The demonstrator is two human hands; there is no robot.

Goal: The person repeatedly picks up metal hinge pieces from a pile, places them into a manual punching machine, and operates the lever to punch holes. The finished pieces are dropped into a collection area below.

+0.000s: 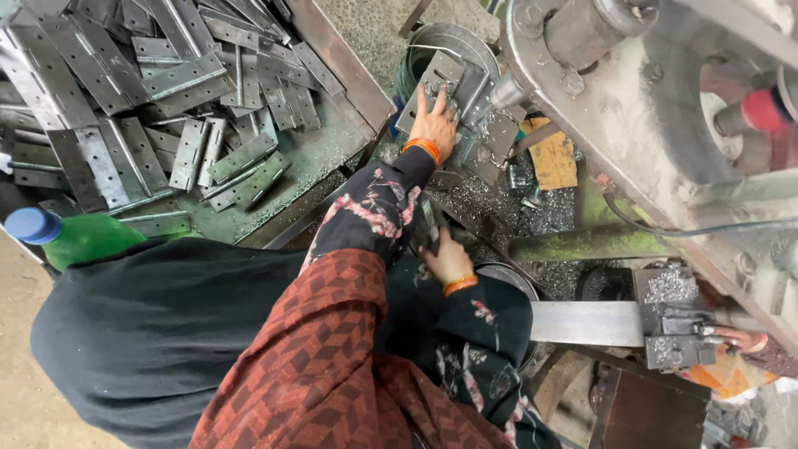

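Hinge plate: flat grey steel leaf with punched holes, lying on top of a heap of like plates in a round metal tub; this is the thing under the far hand.
Left hand: arm stretched forward, fingers spread flat on the hinge plate, pressing or gripping its near edge; palm down, not yet lifted.
Right hand: drawn in close to the body, well below the tub, fingers curled round a small dark metal piece; exactly what that piece is, I cannot tell.
Press machine: large worn grey body to the right of the tub, steel bar and tool block lower down, dusted with swarf.
Swarf: bright chips scattered between tub and machine.
Stock tray: to the left of the tub, heaped with finished-looking hinges.
Green bottle: blue cap, far left of the tub, at the tray's near corner.
Other person's hand: far right of the tub, by the tool block; not the wearer's.
Step in hand: picking one plate off the heap, by my reading.
Next move calls for: a firm pinch on one leaf alone, lifted free of its neighbours, fingers kept off sharp edges.
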